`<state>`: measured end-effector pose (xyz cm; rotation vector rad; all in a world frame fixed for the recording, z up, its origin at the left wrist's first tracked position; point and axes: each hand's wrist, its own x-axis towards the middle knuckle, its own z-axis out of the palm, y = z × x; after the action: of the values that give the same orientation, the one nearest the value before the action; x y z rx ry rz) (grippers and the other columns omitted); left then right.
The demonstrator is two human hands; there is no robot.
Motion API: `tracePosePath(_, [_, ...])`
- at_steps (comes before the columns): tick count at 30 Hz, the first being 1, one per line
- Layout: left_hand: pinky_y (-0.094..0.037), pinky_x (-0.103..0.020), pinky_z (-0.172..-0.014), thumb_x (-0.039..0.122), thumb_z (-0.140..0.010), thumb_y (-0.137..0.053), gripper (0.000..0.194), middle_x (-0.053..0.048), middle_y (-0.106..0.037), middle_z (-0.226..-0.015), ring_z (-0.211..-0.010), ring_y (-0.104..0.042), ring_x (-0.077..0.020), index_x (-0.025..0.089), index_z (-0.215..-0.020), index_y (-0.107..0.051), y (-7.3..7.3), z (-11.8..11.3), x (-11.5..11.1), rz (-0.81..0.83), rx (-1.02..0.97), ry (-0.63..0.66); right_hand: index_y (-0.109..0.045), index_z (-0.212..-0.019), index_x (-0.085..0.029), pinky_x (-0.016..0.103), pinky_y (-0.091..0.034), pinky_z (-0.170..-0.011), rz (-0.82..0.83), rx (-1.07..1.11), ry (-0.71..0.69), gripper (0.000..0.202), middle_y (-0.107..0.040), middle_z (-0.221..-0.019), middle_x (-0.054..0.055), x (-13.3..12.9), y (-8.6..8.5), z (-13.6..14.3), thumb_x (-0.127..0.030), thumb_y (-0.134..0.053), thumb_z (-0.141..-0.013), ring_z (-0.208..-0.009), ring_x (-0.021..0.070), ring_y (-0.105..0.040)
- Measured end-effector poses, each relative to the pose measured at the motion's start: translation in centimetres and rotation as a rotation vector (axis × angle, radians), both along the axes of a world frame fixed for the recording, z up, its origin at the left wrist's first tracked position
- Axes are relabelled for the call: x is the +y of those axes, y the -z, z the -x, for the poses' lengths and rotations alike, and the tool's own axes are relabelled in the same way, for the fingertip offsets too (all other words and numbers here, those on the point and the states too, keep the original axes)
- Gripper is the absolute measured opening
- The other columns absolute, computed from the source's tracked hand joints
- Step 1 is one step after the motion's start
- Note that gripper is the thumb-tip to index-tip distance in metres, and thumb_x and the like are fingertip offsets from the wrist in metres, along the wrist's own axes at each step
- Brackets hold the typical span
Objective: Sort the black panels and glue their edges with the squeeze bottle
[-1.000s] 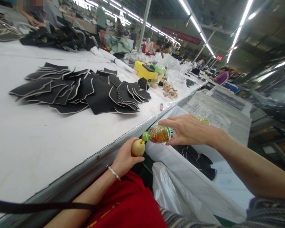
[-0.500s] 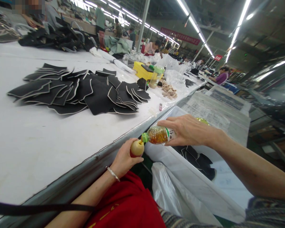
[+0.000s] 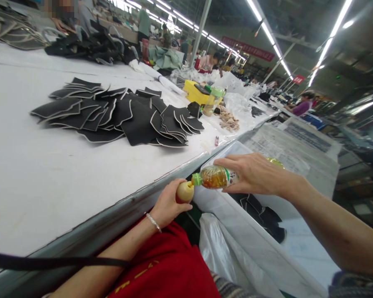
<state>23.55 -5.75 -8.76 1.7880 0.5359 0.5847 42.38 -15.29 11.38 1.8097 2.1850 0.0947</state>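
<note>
My left hand (image 3: 169,203) is closed around a small rounded cream-coloured bottle (image 3: 185,192), held just past the table's edge. My right hand (image 3: 251,174) grips a clear plastic bottle (image 3: 215,177) with a green neck, tipped on its side. Amber liquid lies inside it, and its mouth meets the top of the cream-coloured bottle, where something yellow shows between them. Whether liquid is running across is too small to tell. Black cut pieces with pale edges (image 3: 139,120) lie in an overlapping heap on the white table (image 3: 90,182) beyond my left hand.
A yellow box (image 3: 195,92), a clear jar (image 3: 213,101) and beige scraps (image 3: 228,120) stand farther along the table. More black pieces (image 3: 262,217) lie in a white-lined bin on the right. A plastic bag (image 3: 216,236) hangs below my hands. Other people work in the background.
The whole view has shifted, so the table and both hands appear slightly farther right. Both hands keep their hold, and the bottles stay mouth to mouth.
</note>
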Motion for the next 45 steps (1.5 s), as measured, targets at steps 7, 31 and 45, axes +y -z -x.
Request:
tracePosePath(7, [-0.043, -0.042, -0.097, 0.016, -0.060, -0.080, 0.066, -0.005, -0.059, -0.116, -0.106, -0.056, -0.0255, 0.021, -0.119, -0.052, -0.09, 0.10, 0.00, -0.004, 0.005, -0.001, -0.052, -0.126, -0.023, 0.028, -0.028, -0.056, -0.001, -0.056, 0.001, 0.055, -0.066, -0.094, 0.006, 0.12, 0.01, 0.25, -0.052, -0.065, -0.082, -0.072, 0.0208, -0.060])
tracePosePath(31, [-0.042, -0.041, -0.097, 0.014, -0.059, -0.081, 0.065, -0.005, -0.059, -0.116, -0.107, -0.055, -0.0256, 0.020, -0.118, -0.051, -0.06, 0.26, 0.12, -0.034, 0.017, 0.003, -0.051, -0.126, -0.022, 0.028, -0.030, -0.058, 0.027, -0.082, 0.010, 0.051, -0.065, -0.092, 0.006, 0.35, -0.27, 0.80, -0.048, -0.065, -0.084, -0.074, 0.0211, -0.061])
tracePosePath(45, [-0.042, -0.042, -0.098, 0.015, -0.060, -0.080, 0.066, -0.004, -0.059, -0.117, -0.106, -0.055, -0.0255, 0.022, -0.119, -0.051, 0.34, 0.11, 0.06, 0.001, 0.006, 0.001, -0.051, -0.127, -0.021, 0.028, -0.031, -0.058, 0.003, -0.065, -0.002, 0.056, -0.065, -0.093, 0.007, 0.20, -0.04, 0.45, -0.052, -0.066, -0.083, -0.075, 0.0218, -0.061])
